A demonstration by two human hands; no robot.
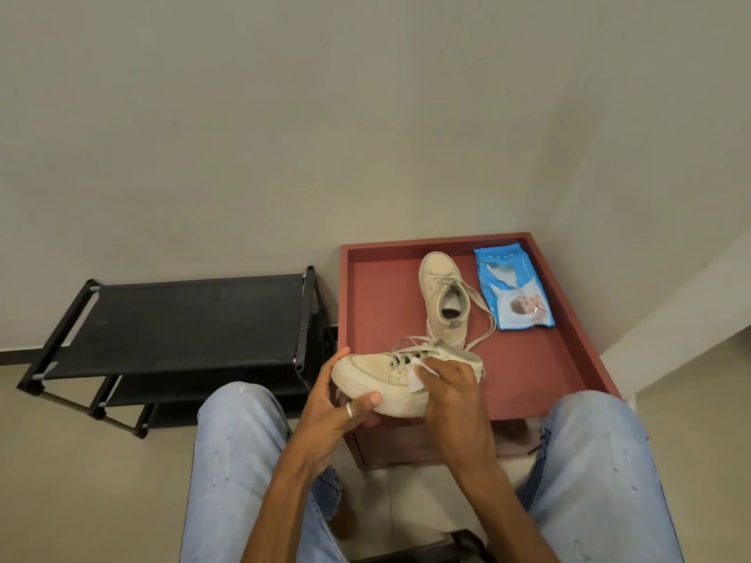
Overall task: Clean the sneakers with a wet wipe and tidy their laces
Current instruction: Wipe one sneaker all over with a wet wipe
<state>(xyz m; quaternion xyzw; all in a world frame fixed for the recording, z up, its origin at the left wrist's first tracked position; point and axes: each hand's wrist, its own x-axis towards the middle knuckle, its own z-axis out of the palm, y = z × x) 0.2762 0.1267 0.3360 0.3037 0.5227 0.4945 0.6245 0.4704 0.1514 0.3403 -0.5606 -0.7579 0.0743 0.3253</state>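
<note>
A beige sneaker (378, 373) is held on its side over the near edge of a red cabinet top (540, 371), toe pointing left. My left hand (339, 408) grips its toe and sole from below. My right hand (451, 390) presses a white wet wipe (415, 381) against the sneaker's side, just below the laces. The second beige sneaker (443, 298) stands upright further back on the red top, its loose lace (485, 314) trailing to the right. A blue pack of wet wipes (512, 288) lies flat beside it at the right.
A black shoe rack (179, 319) with a fabric shelf stands to the left against the wall. My knees in light blue jeans (239, 440) frame the cabinet on both sides. A wall corner (666, 319) juts in at the right.
</note>
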